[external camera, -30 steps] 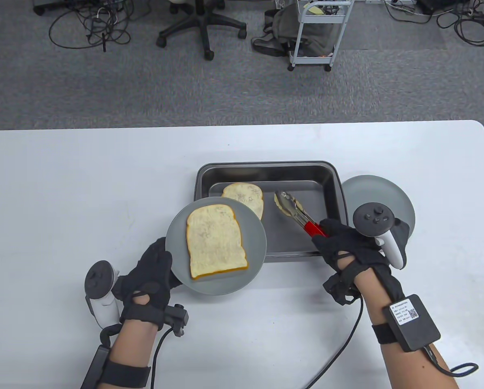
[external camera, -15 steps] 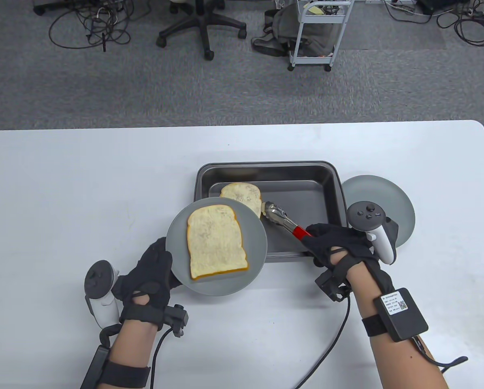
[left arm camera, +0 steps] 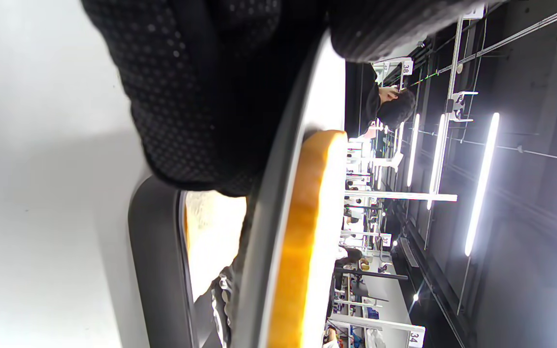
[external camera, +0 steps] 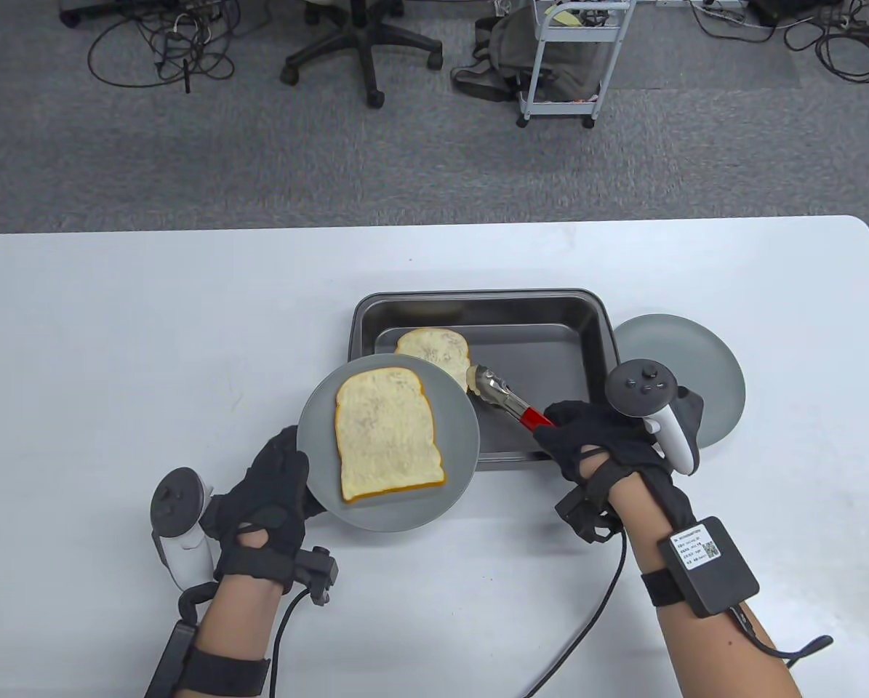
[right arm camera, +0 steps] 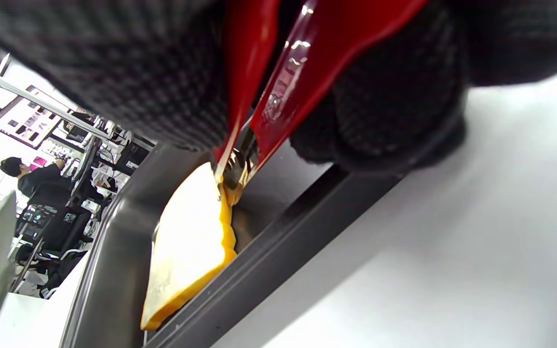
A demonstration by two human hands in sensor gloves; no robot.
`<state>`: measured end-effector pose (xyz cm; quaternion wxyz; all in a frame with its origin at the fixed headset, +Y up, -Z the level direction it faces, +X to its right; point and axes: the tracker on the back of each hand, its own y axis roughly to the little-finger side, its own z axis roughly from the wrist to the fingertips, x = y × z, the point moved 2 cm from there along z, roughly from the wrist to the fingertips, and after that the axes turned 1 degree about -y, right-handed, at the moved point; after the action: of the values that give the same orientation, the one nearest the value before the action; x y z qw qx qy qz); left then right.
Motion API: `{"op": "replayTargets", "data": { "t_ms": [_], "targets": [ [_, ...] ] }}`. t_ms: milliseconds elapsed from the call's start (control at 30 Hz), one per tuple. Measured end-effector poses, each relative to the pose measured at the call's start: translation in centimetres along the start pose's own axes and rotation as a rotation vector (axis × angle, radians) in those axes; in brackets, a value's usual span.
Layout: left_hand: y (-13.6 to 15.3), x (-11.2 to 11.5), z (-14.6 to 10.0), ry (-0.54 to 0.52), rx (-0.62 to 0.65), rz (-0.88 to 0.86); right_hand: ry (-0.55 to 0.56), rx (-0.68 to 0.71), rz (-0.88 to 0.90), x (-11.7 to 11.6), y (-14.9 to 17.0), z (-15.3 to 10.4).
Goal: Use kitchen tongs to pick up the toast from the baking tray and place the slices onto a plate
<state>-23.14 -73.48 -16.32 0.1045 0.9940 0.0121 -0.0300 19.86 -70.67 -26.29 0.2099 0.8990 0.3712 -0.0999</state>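
My left hand (external camera: 274, 487) grips the near-left rim of a grey plate (external camera: 457, 465) and holds it over the tray's front-left corner. One toast slice (external camera: 387, 436) lies on this plate; in the left wrist view its orange crust (left arm camera: 302, 241) shows edge-on. A second toast slice (external camera: 434, 347) lies in the dark baking tray (external camera: 478, 298), partly hidden by the plate. My right hand (external camera: 594, 436) grips the red-handled tongs (external camera: 507, 398). In the right wrist view the tongs (right arm camera: 307, 72) pinch the edge of that second toast slice (right arm camera: 191, 241).
Another grey plate (external camera: 703, 349) sits on the white table just right of the tray, partly behind my right hand's tracker. Glove cables trail over the table's front edge. Beyond the table are an office chair, a cart and floor cables.
My right hand has carried the tongs left from the tray's middle to the right edge of the toast slice there, where the tips now pinch it. The left hand and plate stay still.
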Motion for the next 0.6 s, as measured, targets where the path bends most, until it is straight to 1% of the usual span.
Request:
{"op": "replayTargets", "data": {
  "t_ms": [133, 267, 433, 600],
  "targets": [
    [0.0, -0.1, 0.0, -0.002, 0.002, -0.002, 0.010, 0.018, 0.055, 0.6, 0.1, -0.6],
    [0.0, -0.1, 0.0, 0.000, 0.002, -0.007, 0.029, 0.026, 0.090, 1.9, 0.5, -1.6],
    [0.0, 0.0, 0.0, 0.003, 0.004, -0.004, 0.067, 0.032, 0.155, 4.2, 1.5, -2.6],
    [0.0, 0.1, 0.0, 0.010, 0.004, -0.004, 0.116, 0.030, 0.223, 7.0, 2.2, -4.1]
  ]
}}
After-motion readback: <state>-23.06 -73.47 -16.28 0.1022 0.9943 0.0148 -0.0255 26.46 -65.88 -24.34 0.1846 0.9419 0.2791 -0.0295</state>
